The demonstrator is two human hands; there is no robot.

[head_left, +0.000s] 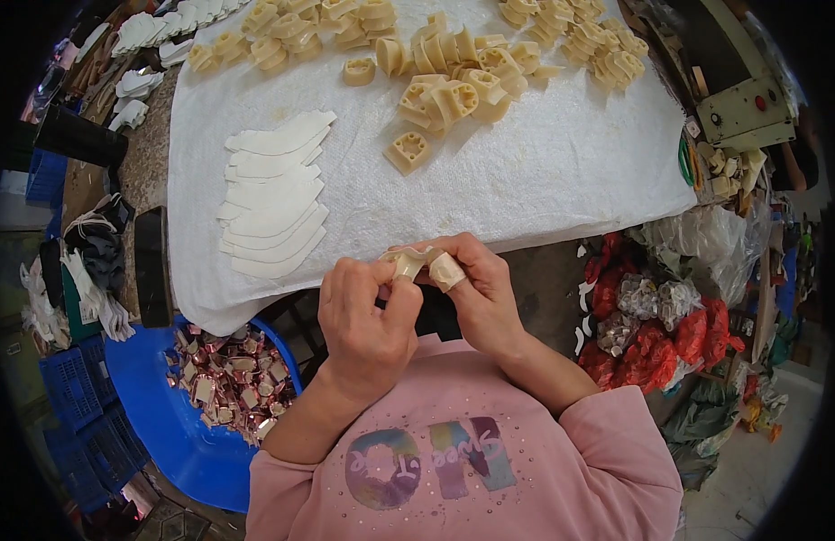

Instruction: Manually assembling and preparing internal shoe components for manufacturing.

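My left hand (368,311) and my right hand (481,293) meet just off the near edge of the cloth-covered table. Both are closed, fingertips pinching a small cream curved piece (406,263) between them. Fingers hide much of it, so its full shape is unclear. A beige wrap (446,270) shows at my right thumb. Beyond my left hand, several white curved cut pieces (273,203) lie overlapped in a column. Farther back sit many cream molded parts with holes (449,99), and one squarish molded part (408,153) lies nearest me.
A blue tub (147,379) of shiny pinkish-copper pieces (228,379) stands below the table's left corner. A dark phone-like slab (152,266) lies at the left edge. On the right are red plastic bags (647,356) and a machine box with buttons (747,113).
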